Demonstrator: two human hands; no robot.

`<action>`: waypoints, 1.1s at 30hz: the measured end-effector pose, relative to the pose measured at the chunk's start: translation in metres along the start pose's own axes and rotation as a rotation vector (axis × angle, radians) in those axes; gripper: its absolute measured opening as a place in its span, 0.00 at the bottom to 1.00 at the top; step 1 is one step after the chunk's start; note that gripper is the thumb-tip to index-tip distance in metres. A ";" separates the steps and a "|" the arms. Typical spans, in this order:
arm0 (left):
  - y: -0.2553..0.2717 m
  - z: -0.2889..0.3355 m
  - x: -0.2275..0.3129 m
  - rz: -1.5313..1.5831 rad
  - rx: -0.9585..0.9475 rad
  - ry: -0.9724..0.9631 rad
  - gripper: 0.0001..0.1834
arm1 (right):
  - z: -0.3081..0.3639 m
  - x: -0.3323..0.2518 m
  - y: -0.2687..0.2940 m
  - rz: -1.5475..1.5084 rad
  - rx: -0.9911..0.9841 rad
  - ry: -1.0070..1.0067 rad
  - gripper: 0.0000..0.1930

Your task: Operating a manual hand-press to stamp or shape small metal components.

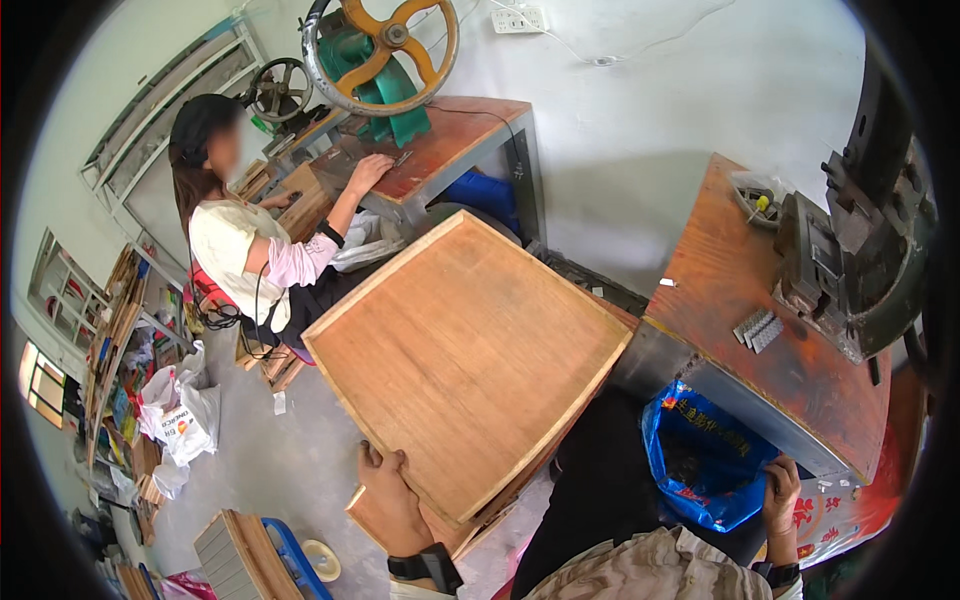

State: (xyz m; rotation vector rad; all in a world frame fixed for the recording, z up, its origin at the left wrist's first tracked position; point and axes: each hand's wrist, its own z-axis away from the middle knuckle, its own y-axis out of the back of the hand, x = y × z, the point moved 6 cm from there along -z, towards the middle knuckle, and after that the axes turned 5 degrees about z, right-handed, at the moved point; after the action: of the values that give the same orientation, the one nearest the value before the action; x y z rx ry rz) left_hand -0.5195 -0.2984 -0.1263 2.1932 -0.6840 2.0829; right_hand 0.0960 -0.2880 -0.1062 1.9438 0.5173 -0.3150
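Observation:
A large shallow wooden tray (470, 350) with low raised edges lies tilted across the middle, on top of other wooden pieces (365, 510). My left hand (390, 500) is at its near left edge, fingers curled against the rim; the fingertips are partly hidden. To the right, a blue plastic bag (735, 425) hangs open below the front of a worktable (690, 290). My right hand (782, 490) is closed around the right side of the bag's rim. Dark contents at the bottom of the bag are too dim to make out.
A press machine (850, 260) stands on the right worktable beside a small stack of metal pieces (758, 330) and a small bowl (757, 205). At the far left a co-worker (235, 235) sits by a green press (375, 85). White bags (185, 410) and a blue crate (290, 555) rest on the floor.

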 end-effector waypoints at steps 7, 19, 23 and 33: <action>-0.022 -0.001 -0.051 0.224 -0.198 0.645 0.14 | 0.004 -0.005 -0.004 -0.010 0.018 0.047 0.09; 0.122 -0.036 0.036 0.264 0.000 0.340 0.18 | -0.007 0.009 -0.010 0.063 -0.027 0.102 0.07; 0.258 -0.034 0.057 0.321 0.195 0.278 0.17 | -0.029 0.003 -0.020 0.040 -0.035 0.113 0.07; 0.433 0.052 -0.030 -0.474 0.553 0.424 0.06 | -0.029 -0.010 -0.016 -0.006 -0.072 0.161 0.07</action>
State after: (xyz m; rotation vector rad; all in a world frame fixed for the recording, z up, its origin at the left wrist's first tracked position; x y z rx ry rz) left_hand -0.6170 -0.6973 -0.2757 1.7379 0.4500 2.5078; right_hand 0.0786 -0.2578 -0.1023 1.9072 0.6315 -0.1419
